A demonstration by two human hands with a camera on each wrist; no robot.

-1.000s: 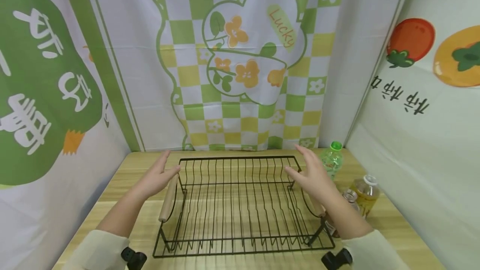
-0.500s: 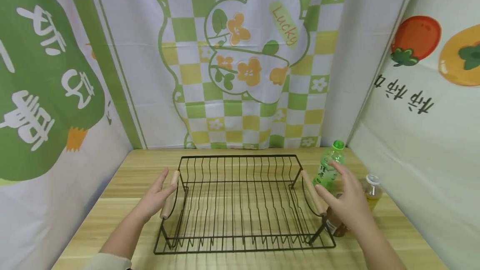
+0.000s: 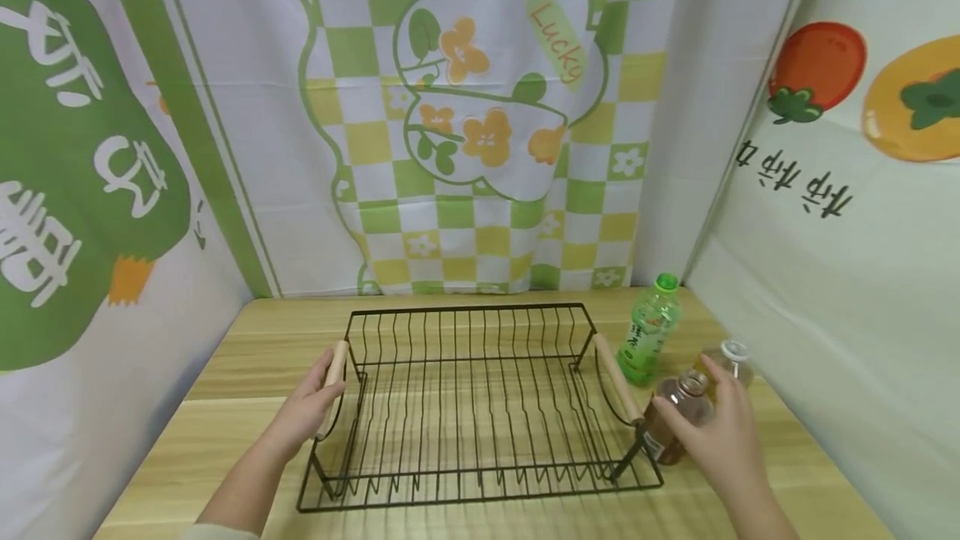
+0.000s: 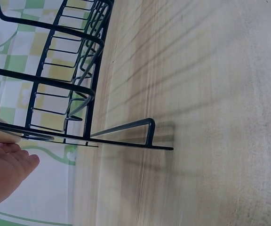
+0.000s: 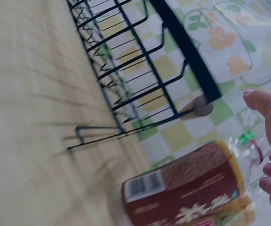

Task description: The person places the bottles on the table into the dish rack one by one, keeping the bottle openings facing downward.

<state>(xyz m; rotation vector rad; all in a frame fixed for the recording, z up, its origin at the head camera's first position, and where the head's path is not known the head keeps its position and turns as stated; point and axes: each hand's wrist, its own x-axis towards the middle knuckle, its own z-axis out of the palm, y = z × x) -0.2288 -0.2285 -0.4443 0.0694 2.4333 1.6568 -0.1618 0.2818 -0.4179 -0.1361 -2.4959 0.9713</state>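
A black wire dish rack [image 3: 480, 473] with two wooden handles stands on the table. My left hand [image 3: 303, 407] is at its left wooden handle [image 3: 337, 365]; in the left wrist view the handle [image 4: 1, 134] lies between the thumb and the fingers. To the right of the rack, my right hand [image 3: 723, 440] has its thumb and index finger spread around the upper part of a brown-labelled plastic drink bottle [image 3: 678, 415]. The right wrist view has that bottle [image 5: 187, 186] left of and apart from my fingers [image 5: 262, 101]. Its neck looks uncapped.
A green drink bottle [image 3: 645, 336] with a green neck stands behind the brown one. Partly hidden by my right hand is a clear bottle [image 3: 738, 357] with a white neck. Printed cloths [image 3: 480, 148] hang around the wooden table [image 3: 300, 323].
My right hand has moved from above the right handle, rightward and down to the brown-labelled bottle. My left hand has come down onto the left handle. The rack stays in place.
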